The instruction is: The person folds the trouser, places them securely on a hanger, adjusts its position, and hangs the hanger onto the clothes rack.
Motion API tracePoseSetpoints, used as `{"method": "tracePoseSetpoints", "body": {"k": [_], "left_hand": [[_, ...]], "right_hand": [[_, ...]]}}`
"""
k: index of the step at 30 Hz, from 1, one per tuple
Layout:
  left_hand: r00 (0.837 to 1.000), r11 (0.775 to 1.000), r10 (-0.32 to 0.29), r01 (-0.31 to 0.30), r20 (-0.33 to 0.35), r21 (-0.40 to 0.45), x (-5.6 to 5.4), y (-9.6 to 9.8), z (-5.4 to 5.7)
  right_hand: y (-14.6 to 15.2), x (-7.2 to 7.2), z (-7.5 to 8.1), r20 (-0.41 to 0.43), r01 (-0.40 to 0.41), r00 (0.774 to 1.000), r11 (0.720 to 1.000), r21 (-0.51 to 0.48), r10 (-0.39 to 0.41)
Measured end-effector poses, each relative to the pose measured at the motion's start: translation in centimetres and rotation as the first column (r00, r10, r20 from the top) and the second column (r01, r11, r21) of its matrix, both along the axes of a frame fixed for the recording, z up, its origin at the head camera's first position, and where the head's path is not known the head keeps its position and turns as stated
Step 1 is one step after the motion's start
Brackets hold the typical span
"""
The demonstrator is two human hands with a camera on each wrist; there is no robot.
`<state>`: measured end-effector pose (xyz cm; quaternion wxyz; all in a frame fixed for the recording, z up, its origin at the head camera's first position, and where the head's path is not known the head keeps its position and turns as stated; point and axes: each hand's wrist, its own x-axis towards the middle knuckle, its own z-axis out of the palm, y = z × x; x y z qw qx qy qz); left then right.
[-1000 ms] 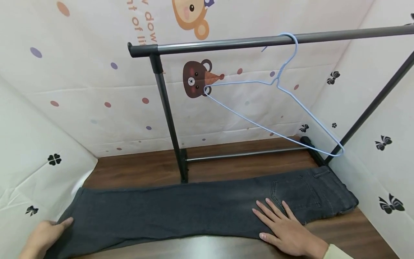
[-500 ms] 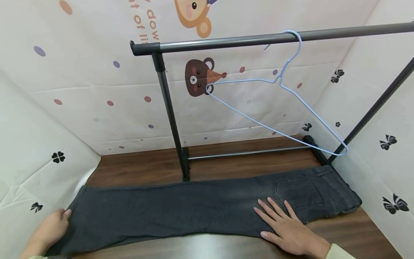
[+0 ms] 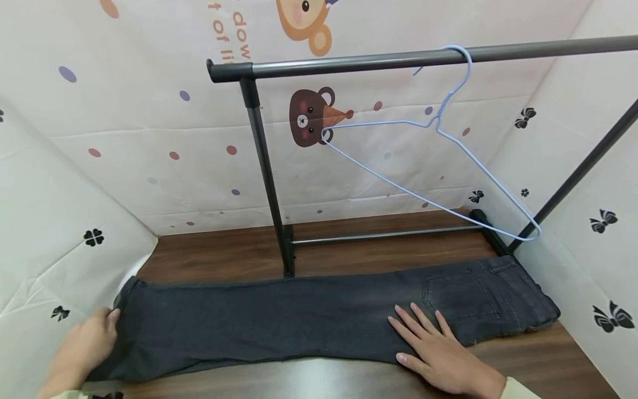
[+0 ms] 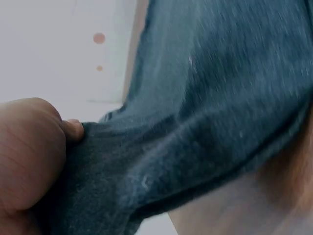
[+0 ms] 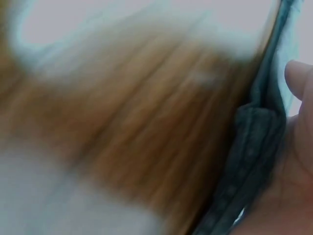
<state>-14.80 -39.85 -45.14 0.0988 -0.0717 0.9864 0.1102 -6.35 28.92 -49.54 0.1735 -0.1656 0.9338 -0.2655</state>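
A pair of dark grey jeans (image 3: 279, 321), folded lengthwise, lies across the wooden surface with its waist at the right and its leg ends at the left. My left hand (image 3: 89, 346) pinches the leg end; in the left wrist view that hand (image 4: 32, 156) grips the denim (image 4: 195, 112), which is raised into a fold. My right hand (image 3: 441, 352) rests on the jeans below the back pocket, fingers spread. The right wrist view has the right hand (image 5: 298, 132) at its edge beside a denim seam (image 5: 244, 156). Fingertips of the left hand are partly hidden.
Behind the jeans stands a black garment rack (image 3: 269, 183) with a horizontal rail (image 3: 349, 65). A light blue wire hanger (image 3: 399, 188) hangs from the rail. Printed white sheets (image 3: 164, 183) enclose the wooden surface (image 3: 209, 255) at the back and both sides.
My left hand has moved up and slightly right in the head view, drawing the leg end with it. The right hand stays flat on the jeans. The head view has shifted a little.
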Motion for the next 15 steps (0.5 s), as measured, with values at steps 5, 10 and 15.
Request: {"method": "tracePoseSetpoints", "body": {"k": [5, 10, 15], "left_hand": [[0.995, 1.000, 0.001, -0.001, -0.098, -0.004, 0.2, 1.6, 0.7], [0.991, 0.999, 0.046, -0.045, -0.128, 0.013, 0.4, 3.5, 1.7], [0.987, 0.992, 0.129, -0.128, -0.091, 0.018, 0.4, 5.4, 2.6]], "right_hand": [[-1.0, -0.3, 0.6, -0.004, -0.017, 1.000, 1.000, 0.023, 0.017], [-2.1, -0.4, 1.3, -0.001, -0.039, 0.999, 0.999, 0.021, 0.039], [-3.7, -0.9, 2.3, 0.069, -0.091, 0.993, 0.993, -0.079, 0.097]]}}
